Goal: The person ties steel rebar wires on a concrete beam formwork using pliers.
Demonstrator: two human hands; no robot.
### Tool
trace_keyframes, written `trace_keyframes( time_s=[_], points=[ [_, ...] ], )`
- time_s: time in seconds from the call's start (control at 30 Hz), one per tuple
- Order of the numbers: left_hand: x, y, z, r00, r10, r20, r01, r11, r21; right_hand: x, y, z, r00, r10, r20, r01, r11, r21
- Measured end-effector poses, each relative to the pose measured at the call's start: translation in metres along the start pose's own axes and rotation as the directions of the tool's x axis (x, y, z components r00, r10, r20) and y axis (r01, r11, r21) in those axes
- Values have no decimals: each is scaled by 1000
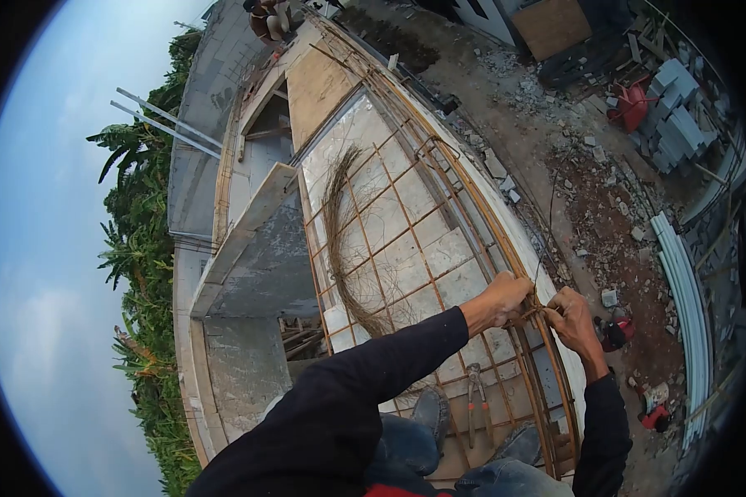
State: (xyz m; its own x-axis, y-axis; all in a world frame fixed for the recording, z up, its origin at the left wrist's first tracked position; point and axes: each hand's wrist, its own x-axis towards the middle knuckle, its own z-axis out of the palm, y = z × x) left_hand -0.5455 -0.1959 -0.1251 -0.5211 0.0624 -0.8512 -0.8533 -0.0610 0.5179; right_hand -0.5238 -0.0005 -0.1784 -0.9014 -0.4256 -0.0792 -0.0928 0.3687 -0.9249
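Note:
My left hand [504,301] is closed at the long rusty rebar [518,352] along the slab's right edge, pinching a thin tie wire [540,267] whose end sticks up above the fingers. Just right of it, my right hand [574,321] is closed too, fingertips pinched on the wire at the same bar. Exactly how the wire loops round the bars is hidden by the fingers. Pincers with red handles [472,399] lie on the rebar grid [414,228] between my shoes. A loose bundle of thin wire [333,224] rests across the grid ahead.
Past the slab edge the ground drops away, strewn with rubble [601,207]. Below stand a red wheelbarrow [632,106], stacked grey blocks [678,108] and long pale lengths [686,323]. An opening with concrete walls [257,257] lies left. Another person [268,21] crouches at the far end.

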Motion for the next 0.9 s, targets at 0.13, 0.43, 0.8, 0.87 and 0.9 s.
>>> trace_keyframes(
  time_s=[0.13, 0.43, 0.8, 0.87, 0.9],
  points=[
    [5, -3, -2, 1000, -17, 10, 17, 1000, 24, 3, -9, -5, 995, -91, -30, 89, 994, -69],
    [10, -8, -7, 999, -35, 31, 34, 999, 9, 0, -27, -13, 985, -161, 55, 169, 905, -391],
    [-6, 1, 14, 995, 3, -102, -2, 1000, 15, 1, -41, -4, 998, 8, -57, 3, 982, 187],
    [6, -7, 5, 999, 24, -40, -24, 999, 24, 7, -45, 5, 988, 156, 13, -152, 939, 308],
    [4, -6, 4, 999, 26, -43, -25, 999, 21, 8, -49, 6, 988, 153, 16, -150, 939, 308]
  ],
)
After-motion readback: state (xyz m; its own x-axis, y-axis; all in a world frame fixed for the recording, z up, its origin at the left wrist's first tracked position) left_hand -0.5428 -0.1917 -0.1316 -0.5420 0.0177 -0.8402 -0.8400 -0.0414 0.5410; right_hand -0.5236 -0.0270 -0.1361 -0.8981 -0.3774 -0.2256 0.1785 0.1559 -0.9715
